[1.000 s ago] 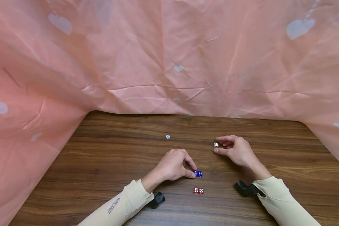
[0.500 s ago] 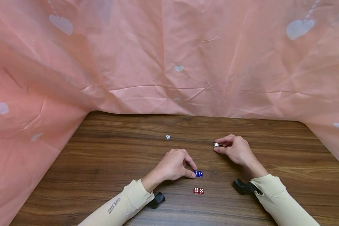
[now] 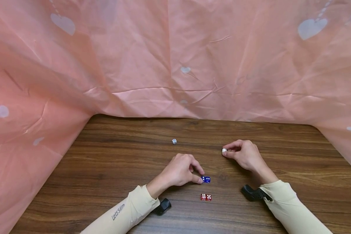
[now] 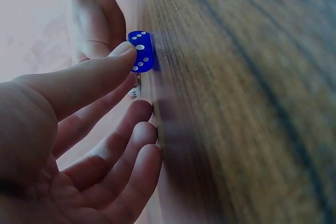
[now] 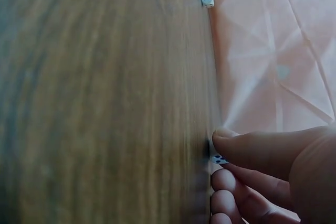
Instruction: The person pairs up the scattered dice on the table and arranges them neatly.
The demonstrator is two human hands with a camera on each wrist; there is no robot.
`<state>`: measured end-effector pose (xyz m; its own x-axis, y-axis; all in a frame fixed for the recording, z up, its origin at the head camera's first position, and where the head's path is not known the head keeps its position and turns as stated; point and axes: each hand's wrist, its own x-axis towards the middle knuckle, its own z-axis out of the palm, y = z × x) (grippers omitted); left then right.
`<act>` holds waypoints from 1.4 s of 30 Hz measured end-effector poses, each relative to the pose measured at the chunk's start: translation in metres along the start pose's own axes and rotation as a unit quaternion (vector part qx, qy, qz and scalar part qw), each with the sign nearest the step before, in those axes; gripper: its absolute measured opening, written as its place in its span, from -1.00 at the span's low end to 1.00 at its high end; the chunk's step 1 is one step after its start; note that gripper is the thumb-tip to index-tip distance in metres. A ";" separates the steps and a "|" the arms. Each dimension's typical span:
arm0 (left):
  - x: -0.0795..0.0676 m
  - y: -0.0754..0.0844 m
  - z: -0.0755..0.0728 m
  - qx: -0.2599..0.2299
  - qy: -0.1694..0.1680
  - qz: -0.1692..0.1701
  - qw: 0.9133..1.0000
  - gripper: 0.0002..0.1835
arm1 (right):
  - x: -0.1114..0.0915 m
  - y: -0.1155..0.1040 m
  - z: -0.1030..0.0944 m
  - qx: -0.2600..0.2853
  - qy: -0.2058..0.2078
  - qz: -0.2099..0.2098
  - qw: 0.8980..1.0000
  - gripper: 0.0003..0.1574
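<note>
In the head view, my right hand (image 3: 245, 157) pinches a white die (image 3: 224, 150) between thumb and forefinger on the right of the table. The right wrist view shows the thumb across that die (image 5: 218, 158), low by the wood. My left hand (image 3: 179, 170) rests beside two blue dice (image 3: 205, 179) standing side by side. Its thumb tip touches the left one, while the index fingertip sits a little apart behind it. In the left wrist view, the thumb overlaps the blue die (image 4: 140, 59) and the other fingers are loosely bent near the wood.
Two red dice (image 3: 206, 197) stand side by side nearer me than the blue pair. Another white die (image 3: 174, 141) lies farther back on the wooden table (image 3: 120, 146). A pink curtain (image 3: 204, 58) with pale hearts encloses the back and sides.
My right thumb and forefinger have closed on the white die, which has tilted slightly in their grip. My left hand and the other dice have stayed in place.
</note>
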<state>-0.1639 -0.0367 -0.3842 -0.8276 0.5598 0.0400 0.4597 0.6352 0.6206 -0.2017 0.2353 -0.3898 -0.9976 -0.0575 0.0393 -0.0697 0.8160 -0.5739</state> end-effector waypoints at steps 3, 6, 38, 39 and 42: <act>0.000 0.000 0.000 -0.003 -0.001 0.004 1.000 -0.83 | -0.002 -0.002 0.000 0.002 -0.002 0.000 1.000 -0.72; 0.000 0.000 0.000 -0.008 -0.001 0.006 1.000 -0.83 | -0.005 -0.003 0.000 0.001 -0.007 -0.002 1.000 -0.75; 0.001 -0.002 -0.001 -0.003 0.001 0.001 1.000 -0.82 | -0.037 -0.041 0.025 0.028 -0.042 -0.096 0.994 -0.88; 0.001 -0.002 -0.001 -0.004 0.001 0.002 1.000 -0.82 | -0.038 -0.041 0.025 0.027 -0.040 -0.097 0.994 -0.88; 0.002 -0.002 0.000 -0.010 0.001 0.007 1.000 -0.82 | -0.039 -0.041 0.025 0.028 -0.040 -0.094 0.994 -0.88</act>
<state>-0.1664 -0.0369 -0.3852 -0.8221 0.5672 0.0495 0.4641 0.6172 0.6354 -0.1595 0.1899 -0.3877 -0.9633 -0.2541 0.0869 -0.2535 0.7532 -0.6070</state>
